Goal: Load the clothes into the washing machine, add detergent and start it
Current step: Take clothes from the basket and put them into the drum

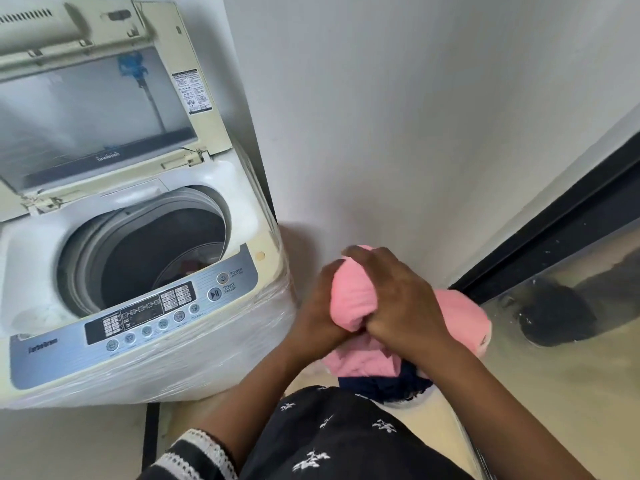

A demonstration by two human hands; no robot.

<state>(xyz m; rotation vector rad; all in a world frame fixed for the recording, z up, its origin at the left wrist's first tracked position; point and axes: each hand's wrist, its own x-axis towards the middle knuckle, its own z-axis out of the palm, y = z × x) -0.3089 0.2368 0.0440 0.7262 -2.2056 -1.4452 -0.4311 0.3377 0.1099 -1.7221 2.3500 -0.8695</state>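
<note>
Both arms reach forward from the bottom of the frame and meet to the right of the washer. The right hand (391, 299) sits on top, knuckles up, fingers curled down over a bunched pink garment (353, 299), gripping it. The left hand (317, 315) comes in from the left side and below with its fingers wrapped under the same bundle, so both hands are clamped on that one piece. The pink stuff looks like soft knit fabric, squeezed into a rounded lump between the hands, with more of it spilling out to the right and down. Under it there's a dark navy cloth (384, 384) in a crumpled heap on the floor.

The washing machine (145, 362) stands at left, a top loader with a yellowed plastic body and shiny clear film wrapped around its front. Its lid (100, 109) is folded up, with a smoky transparent window. The round drum (156, 258) is open, dark inside, something reddish barely visible at the bottom. The control panel (138, 320) is silver-blue with round buttons. Plain white wall (398, 116) behind.
</note>
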